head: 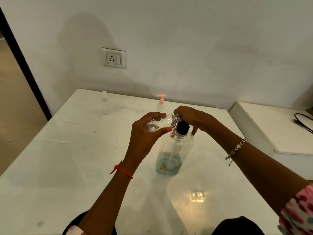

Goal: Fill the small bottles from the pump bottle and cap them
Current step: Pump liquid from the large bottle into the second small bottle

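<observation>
Small clear bottle (160, 122) tipped sideways above desk (67, 167) centre, pinched between left hand (144, 133) thumb and curled fingers, neck beside pump bottle (174, 155) head, right hand (191, 116) fingers curled over that head, spray bottle (105, 103) near far-left corner

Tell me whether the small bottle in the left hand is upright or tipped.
Tipped, almost on its side: the small bottle lies in the left hand, its silver neck pointing toward the pump bottle.

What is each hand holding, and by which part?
Left hand grips the small bottle round its body. Right hand sits over the top of the pump bottle; whether it has a grip there cannot be told.
</observation>
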